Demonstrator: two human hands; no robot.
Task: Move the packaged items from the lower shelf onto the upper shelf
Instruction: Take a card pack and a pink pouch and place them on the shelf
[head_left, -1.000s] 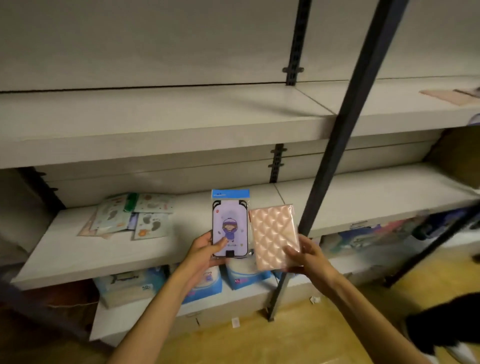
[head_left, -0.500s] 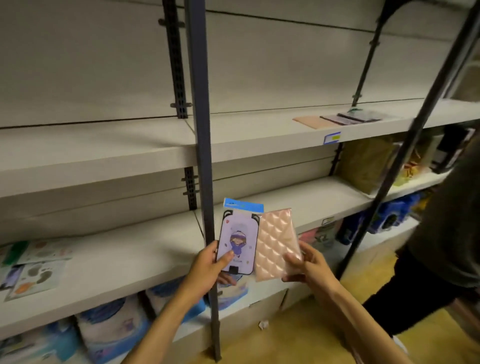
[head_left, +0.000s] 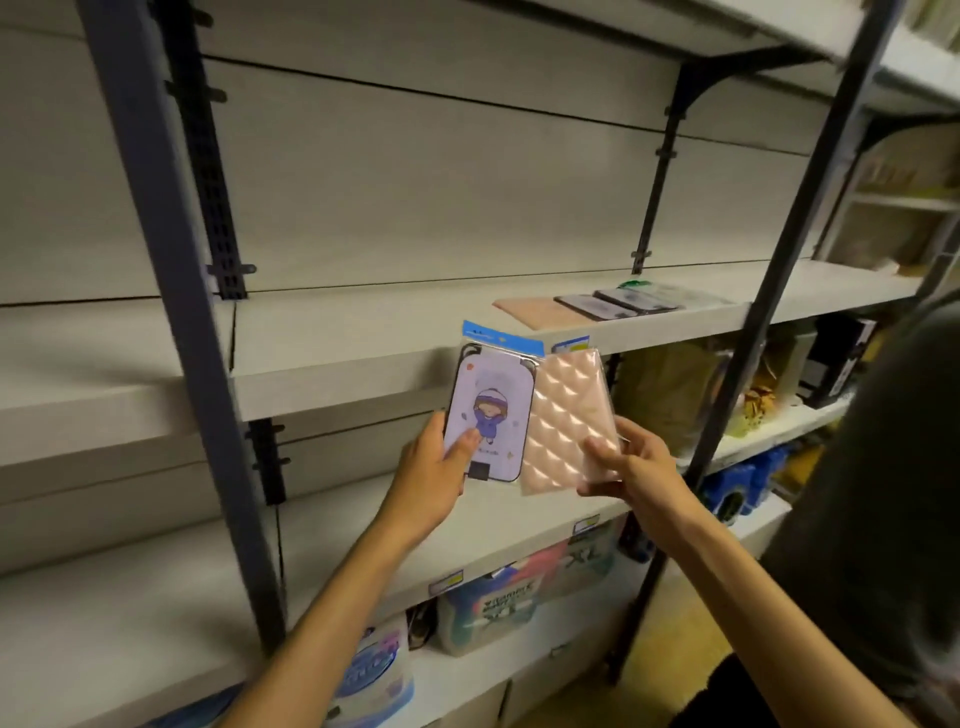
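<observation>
Packaged items are up in both hands, held in front of the upper shelf's (head_left: 363, 358) front edge, not resting on it. Left hand (head_left: 434, 475) grips the cartoon phone case (head_left: 491, 415), thumb pressed on its printed face and fingers curled behind, blue header card at the top. Right hand (head_left: 628, 467) pinches the pink quilted pack (head_left: 563, 421) at its lower right corner, thumb in front, fingers wrapped behind. Both packs stand upright, side by side, edges touching or slightly overlapping; hard to call which. On the upper shelf, to the right, a row of flat packs (head_left: 597, 304) lies overlapping, a pink one at the left end. Lower shelf (head_left: 156, 587) runs bare-topped beneath the hands. Under it sit bulky wrapped goods (head_left: 498, 608) with blue and pink printing. A dark metal upright (head_left: 182, 322) crosses the left foreground, another upright (head_left: 774, 291) stands on the right.
</observation>
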